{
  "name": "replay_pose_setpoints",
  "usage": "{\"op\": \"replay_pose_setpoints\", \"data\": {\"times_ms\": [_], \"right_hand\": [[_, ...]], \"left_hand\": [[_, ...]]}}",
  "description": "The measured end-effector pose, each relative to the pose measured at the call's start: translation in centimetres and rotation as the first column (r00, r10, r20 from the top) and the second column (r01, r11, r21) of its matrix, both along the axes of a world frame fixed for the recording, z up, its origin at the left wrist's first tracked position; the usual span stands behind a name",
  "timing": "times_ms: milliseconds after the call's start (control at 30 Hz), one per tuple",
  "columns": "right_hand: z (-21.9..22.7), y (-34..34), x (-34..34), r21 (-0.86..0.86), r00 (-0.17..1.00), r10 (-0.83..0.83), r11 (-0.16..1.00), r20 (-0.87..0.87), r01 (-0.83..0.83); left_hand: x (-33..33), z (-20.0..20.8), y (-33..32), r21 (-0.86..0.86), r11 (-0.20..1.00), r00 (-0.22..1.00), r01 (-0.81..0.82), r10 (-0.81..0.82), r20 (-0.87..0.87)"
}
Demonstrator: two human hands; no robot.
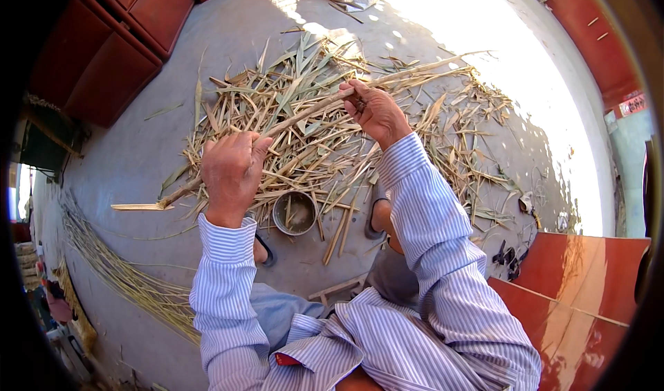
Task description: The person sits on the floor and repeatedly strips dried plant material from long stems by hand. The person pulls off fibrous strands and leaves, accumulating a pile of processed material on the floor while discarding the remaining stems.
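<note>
A long dry reed stalk (306, 114) slants across in front of me, its far end up at the right. My left hand (231, 173) is wrapped round it near its lower left end, where a pale, split-looking tip sticks out. Farther along, my right hand (375, 112) grips the same stalk with thumb and fingers. Beneath both hands spreads a heap of cut reed pieces and dry leaves (325, 166). A round metal bowl (276, 215) stands at its near edge, with a short piece of stalk leaning inside.
A bundle of thin greenish rods (138, 273) lies on the floor at the left. Red cushioned seats (104, 52) stand at the far left. Reddish panels (588, 273) are near my right side, with small dark objects (510, 258) beside them. My feet flank the bowl.
</note>
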State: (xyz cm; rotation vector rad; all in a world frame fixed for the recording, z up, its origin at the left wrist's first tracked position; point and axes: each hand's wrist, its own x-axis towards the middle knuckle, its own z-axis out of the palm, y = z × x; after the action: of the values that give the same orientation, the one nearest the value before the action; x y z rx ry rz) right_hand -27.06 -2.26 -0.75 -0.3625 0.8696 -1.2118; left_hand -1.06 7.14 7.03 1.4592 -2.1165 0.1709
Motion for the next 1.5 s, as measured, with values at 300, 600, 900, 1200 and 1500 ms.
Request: {"op": "replay_pose_setpoints", "data": {"times_ms": [300,600,900,1200,1500], "right_hand": [[0.0,1.2,0.0,-0.064,0.964,-0.084,0.996,-0.252,0.07],[1.2,0.7,-1.9,-0.174,0.939,-0.181,0.976,-0.293,0.133],[1.5,0.1,-3.2,-0.283,0.955,0.0,0.955,-0.298,-0.089],[3.6,-0.8,-7.1,-0.573,0.962,-0.268,0.781,0.053,0.249],[2.3,-1.2,-7.8,-0.382,0.917,-0.362,0.881,-0.167,0.278]], "left_hand": [[0.8,-3.6,-0.5,-0.021,0.999,0.997,0.04,-0.041,-0.069],[1.1,-3.8,-0.5,-0.131,0.989,0.996,0.065,-0.073,-0.058],[4.9,-3.4,0.7,0.287,0.958,0.947,0.01,0.083,-0.31],[15.1,-4.4,1.3,0.78,0.575,0.752,0.247,0.394,-0.529],[14.4,-4.6,3.0,0.512,0.852,0.817,0.104,0.221,-0.532]]}}
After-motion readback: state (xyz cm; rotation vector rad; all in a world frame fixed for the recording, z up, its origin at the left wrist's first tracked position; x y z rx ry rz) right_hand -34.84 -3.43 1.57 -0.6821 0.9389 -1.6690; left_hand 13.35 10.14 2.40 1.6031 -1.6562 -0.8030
